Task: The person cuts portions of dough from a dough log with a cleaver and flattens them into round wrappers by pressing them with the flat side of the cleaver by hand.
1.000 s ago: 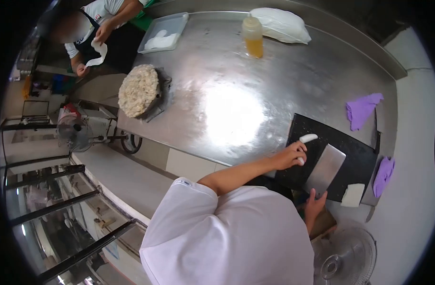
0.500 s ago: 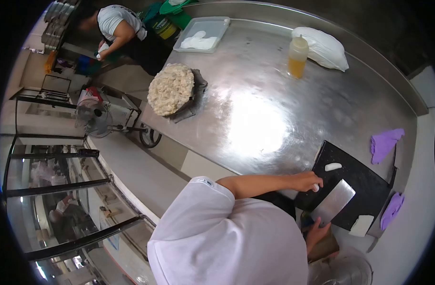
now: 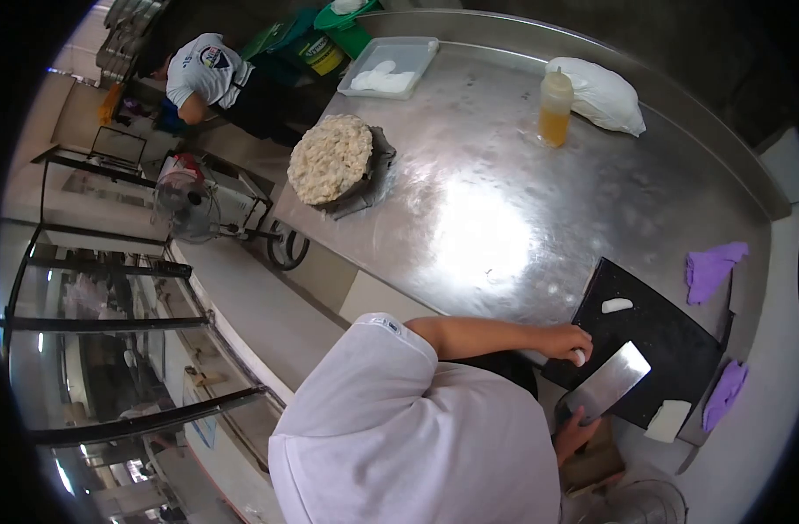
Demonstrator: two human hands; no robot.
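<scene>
My left hand [image 3: 565, 343] is closed around a small white piece of what looks like dough [image 3: 578, 357] at the near left edge of the black board [image 3: 679, 336]. My right hand [image 3: 577, 430] grips a cleaver [image 3: 611, 382] with a wide, shiny metal blade. Its handle is hidden in my fingers, and the blade lies over the board, pointing up and right. Another white dough-like piece [image 3: 617, 305] rests on the board beyond the blade. At the board's near right edge lies a white folded cloth or sheet [image 3: 668, 420].
Purple cloths [image 3: 712, 271] lie right of the board. The steel table [image 3: 399, 201] bears a squeeze bottle of yellow liquid [image 3: 554, 109], a white bag [image 3: 600, 94], a round heap of pale pieces [image 3: 330, 160] and a plastic tub [image 3: 389, 65]. A co-worker [image 3: 212, 79] is at the far left.
The cleaver blade has turned and tilted slightly over the board. My left hand keeps its white piece. The co-worker has turned and bent over; the whole view has shifted slightly.
</scene>
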